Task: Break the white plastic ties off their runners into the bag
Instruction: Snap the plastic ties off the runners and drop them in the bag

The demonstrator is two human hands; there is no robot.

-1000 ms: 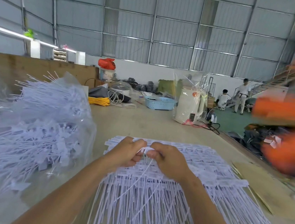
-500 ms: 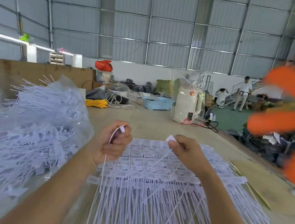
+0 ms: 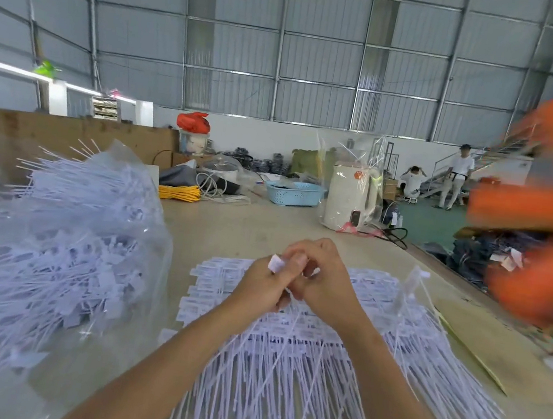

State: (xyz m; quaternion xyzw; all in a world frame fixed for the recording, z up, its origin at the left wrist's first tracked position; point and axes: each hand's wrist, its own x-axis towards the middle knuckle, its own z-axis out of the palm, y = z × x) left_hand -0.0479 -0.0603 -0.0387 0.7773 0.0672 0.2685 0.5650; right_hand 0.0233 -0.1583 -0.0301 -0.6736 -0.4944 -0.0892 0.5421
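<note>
white, light and springy, the ties (image 3: 283, 375) snap best where your left hand (image 3: 264, 285) and right hand (image 3: 323, 285) pinch one: fingers curled by its flat tag (image 3: 275, 263).

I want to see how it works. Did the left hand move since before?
Yes. The left hand moved right, away from the bag, meeting the right hand.
</note>
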